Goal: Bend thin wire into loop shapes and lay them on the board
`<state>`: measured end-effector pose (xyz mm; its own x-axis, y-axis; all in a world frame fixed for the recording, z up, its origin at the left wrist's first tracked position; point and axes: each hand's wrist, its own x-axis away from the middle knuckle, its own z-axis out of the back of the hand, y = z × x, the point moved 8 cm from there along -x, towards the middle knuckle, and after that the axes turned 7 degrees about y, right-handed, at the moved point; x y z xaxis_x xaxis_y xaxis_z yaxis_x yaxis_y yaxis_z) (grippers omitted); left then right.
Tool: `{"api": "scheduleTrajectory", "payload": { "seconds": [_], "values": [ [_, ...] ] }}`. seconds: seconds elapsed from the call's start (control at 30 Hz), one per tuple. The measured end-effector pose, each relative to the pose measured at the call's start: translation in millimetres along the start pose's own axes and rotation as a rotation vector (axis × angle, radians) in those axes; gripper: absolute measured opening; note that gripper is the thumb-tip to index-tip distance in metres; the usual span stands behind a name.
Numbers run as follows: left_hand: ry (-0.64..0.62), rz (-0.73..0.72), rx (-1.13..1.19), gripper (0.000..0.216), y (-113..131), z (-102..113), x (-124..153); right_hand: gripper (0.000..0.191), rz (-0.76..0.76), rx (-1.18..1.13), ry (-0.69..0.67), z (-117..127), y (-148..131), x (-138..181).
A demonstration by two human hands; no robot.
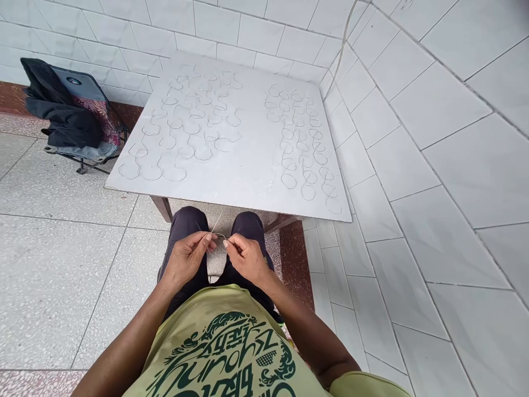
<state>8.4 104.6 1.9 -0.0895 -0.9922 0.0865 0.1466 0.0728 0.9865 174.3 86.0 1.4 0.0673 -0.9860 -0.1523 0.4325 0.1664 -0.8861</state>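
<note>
My left hand (pixel 188 258) and my right hand (pixel 246 258) are held together above my dark trousers (pixel 185 226), in front of my lap. Both pinch a thin pale wire (pixel 217 229) between fingers and thumb. One end of it sticks up and away from my left hand. Just ahead of my knees lies a white board (pixel 252 160) on a low table. Many looped wire pieces (pixel 185 129) lie on its left half, and a second group of wire loops (pixel 300 143) covers its right side. Neither hand touches the board.
A folding chair (pixel 78 118) with a black jacket (pixel 61 110) on it stands left of the board. A white tiled wall (pixel 413 165) rises along the right side, with a pale cable (pixel 343 49) hanging in the corner. Speckled floor tiles (pixel 61 264) spread to the left.
</note>
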Motion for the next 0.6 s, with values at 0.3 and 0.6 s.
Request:
{"api": "scheduleTrajectory", "payload": {
  "seconds": [0.3,0.6],
  "values": [
    [-0.241,0.305,0.413,0.027,-6,-12,5,0.041,-0.186,-0.578,-0.216,-8,2,-16],
    [-0.448,0.491,0.507,0.029,-8,-29,26,0.019,-0.098,-0.788,-0.210,-13,0,-20]
  ]
}}
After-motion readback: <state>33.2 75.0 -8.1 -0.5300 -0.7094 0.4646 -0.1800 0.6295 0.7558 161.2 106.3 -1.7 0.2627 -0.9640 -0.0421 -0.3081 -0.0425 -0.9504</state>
